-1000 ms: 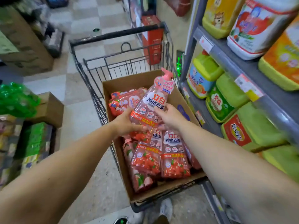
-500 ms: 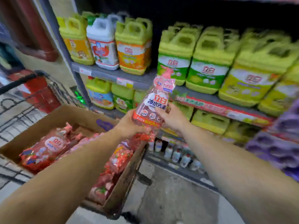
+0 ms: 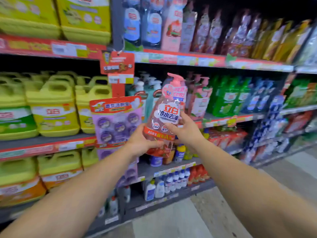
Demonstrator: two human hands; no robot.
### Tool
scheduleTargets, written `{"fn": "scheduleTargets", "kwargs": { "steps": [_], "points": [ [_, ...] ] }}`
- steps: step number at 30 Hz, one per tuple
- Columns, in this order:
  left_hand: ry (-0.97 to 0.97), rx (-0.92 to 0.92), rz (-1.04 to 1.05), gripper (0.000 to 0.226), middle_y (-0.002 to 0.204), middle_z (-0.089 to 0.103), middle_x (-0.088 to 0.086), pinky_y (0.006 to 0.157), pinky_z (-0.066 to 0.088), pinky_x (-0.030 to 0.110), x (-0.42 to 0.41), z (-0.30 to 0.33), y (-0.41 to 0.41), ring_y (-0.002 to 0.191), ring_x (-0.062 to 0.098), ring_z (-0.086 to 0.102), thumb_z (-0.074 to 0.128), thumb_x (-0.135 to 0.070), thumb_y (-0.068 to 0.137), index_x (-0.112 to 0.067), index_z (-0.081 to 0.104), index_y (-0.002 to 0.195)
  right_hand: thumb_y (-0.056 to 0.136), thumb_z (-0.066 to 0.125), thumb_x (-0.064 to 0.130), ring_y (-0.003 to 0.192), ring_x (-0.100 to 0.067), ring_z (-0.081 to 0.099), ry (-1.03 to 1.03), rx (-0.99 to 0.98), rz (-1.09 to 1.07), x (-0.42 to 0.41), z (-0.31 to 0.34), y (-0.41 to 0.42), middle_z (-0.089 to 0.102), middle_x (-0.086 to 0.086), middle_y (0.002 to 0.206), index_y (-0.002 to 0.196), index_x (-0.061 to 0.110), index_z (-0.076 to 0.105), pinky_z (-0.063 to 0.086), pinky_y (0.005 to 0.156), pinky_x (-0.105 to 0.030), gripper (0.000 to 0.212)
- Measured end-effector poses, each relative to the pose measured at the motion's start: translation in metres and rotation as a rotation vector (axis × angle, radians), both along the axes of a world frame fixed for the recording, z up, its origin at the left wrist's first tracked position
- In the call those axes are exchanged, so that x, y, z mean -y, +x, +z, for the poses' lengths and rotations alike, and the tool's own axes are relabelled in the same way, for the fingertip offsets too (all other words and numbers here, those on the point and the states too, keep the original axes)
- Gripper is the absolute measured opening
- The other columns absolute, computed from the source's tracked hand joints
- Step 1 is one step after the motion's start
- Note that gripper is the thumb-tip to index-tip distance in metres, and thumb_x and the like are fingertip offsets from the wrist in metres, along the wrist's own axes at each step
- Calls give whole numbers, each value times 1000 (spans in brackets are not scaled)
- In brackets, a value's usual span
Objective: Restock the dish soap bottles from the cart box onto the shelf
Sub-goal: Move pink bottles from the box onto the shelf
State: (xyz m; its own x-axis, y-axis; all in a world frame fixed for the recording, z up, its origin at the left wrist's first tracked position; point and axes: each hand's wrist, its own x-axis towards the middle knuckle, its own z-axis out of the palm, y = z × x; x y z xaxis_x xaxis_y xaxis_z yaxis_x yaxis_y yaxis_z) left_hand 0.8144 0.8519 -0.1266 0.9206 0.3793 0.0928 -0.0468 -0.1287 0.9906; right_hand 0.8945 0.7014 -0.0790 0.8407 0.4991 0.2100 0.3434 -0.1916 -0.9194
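Note:
A pink dish soap bottle (image 3: 167,114) with a pump top and a red-and-white label is upright in front of the shelves, held in both hands. My left hand (image 3: 139,143) grips its lower left side. My right hand (image 3: 186,129) holds its right side, fingers over the label. Behind the bottle, similar pink pump bottles (image 3: 199,100) stand on the middle shelf (image 3: 228,118). The cart and its box are out of view.
Yellow-green detergent jugs (image 3: 53,107) fill the shelves at left. A hanging pack of purple discs (image 3: 116,122) and a red price sign (image 3: 117,66) sit on the upright between bays. Green and blue bottles (image 3: 229,97) stand further right. Small bottles line the low shelves. Grey floor lies below.
The view has swung right, from the cart and its box to the bottle shelves. Both hands carried the pink bottle up and toward the middle shelf. The cart has left the view.

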Motion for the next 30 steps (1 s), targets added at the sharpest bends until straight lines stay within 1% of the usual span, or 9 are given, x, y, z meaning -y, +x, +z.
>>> {"fn": "scheduleTargets", "kwargs": {
  "steps": [1, 5, 8, 13, 15, 18, 23, 27, 30],
  "points": [
    [11, 23, -50, 65, 91, 68, -8, 74, 53, 19, 31, 11, 27, 78, 4, 67, 87, 1, 65, -17, 49, 114, 86, 72, 20, 94, -8, 66, -7, 25, -53, 35, 14, 17, 64, 15, 95, 125, 20, 57, 58, 76, -28, 42],
    [62, 128, -205, 67, 102, 70, -5, 73, 53, 13, 125, 61, 123, 85, 5, 67, 86, -2, 68, -17, 50, 123, 85, 73, 31, 84, -1, 67, -12, 159, -212, 139, 70, 85, 69, 14, 96, 123, 30, 59, 55, 69, -23, 40],
    [114, 215, -249, 55, 91, 68, -10, 66, 50, 7, 167, 104, 181, 75, -2, 65, 88, -7, 67, -25, 53, 105, 88, 71, 28, 88, -10, 70, 58, 187, -268, 182, 107, 131, 70, 8, 102, 127, 29, 57, 57, 67, -28, 41],
    [209, 340, -292, 48, 85, 75, -10, 75, 56, 23, 193, 175, 276, 82, 5, 71, 93, -17, 60, -22, 63, 97, 91, 67, 29, 92, -11, 70, 170, 300, -340, 212, 166, 207, 72, 8, 106, 124, 33, 56, 55, 64, -31, 35],
    [237, 371, -281, 62, 93, 74, -3, 77, 56, 26, 196, 202, 312, 90, 15, 72, 96, -27, 53, -18, 64, 106, 90, 67, 30, 89, -12, 71, 205, 346, -366, 214, 189, 240, 72, 9, 103, 120, 36, 56, 59, 66, -35, 32],
    [323, 419, -246, 93, 96, 75, -4, 81, 58, 30, 192, 239, 367, 89, 13, 72, 92, -52, 31, -16, 65, 113, 90, 68, 30, 88, -17, 72, 240, 416, -391, 211, 219, 292, 73, 5, 103, 116, 37, 57, 61, 73, -48, 29],
    [356, 447, -260, 107, 96, 76, -3, 85, 59, 43, 178, 278, 466, 88, 15, 73, 91, -65, 19, -19, 66, 112, 90, 68, 29, 92, -19, 72, 299, 441, -389, 198, 257, 376, 72, 0, 107, 127, 32, 55, 61, 75, -46, 39],
    [434, 443, -257, 78, 99, 74, -4, 82, 57, 29, 181, 296, 516, 88, 11, 71, 95, -42, 47, -18, 65, 114, 91, 67, 26, 91, -14, 70, 280, 511, -416, 195, 270, 431, 70, 6, 101, 134, 32, 51, 61, 74, -38, 46],
    [423, 433, -237, 54, 90, 65, -15, 63, 42, 11, 189, 299, 552, 81, 1, 62, 90, -27, 65, -24, 56, 106, 91, 67, 26, 96, -6, 65, 238, 587, -426, 199, 273, 466, 66, 11, 106, 138, 32, 49, 58, 75, -27, 50]
  ]
}}
